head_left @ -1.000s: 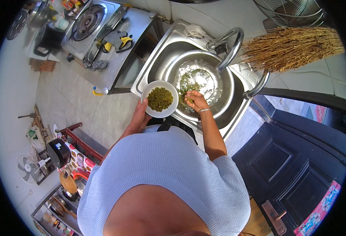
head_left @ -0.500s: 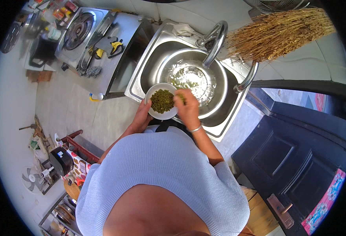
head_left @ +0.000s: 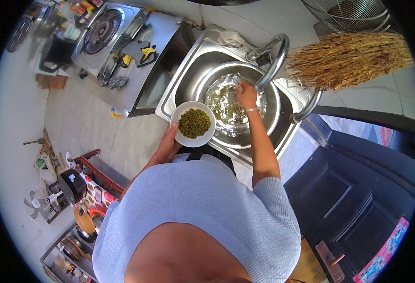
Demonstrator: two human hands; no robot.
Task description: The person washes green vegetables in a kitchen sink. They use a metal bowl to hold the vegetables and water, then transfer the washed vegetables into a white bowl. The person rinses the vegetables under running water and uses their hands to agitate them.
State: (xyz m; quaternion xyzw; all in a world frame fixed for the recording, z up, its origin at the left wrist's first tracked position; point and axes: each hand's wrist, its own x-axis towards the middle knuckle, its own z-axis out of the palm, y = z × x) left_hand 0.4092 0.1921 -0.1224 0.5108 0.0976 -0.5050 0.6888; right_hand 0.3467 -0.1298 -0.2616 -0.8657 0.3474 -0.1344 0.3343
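A white bowl (head_left: 193,124) of small green beans (head_left: 194,123) is held from below in the left hand (head_left: 166,145), over the sink (head_left: 194,70) edge; it is likely hard, wet and slippery, so the rim is best gripped. Right of it, the right hand (head_left: 246,93) is dipped into a steel basin (head_left: 268,92) of water and loose beans; its grip cannot be told.

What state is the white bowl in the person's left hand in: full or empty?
Partly full. The white bowl, held level in the left hand beside the sink, holds a mound of small green beans, its rim bare.
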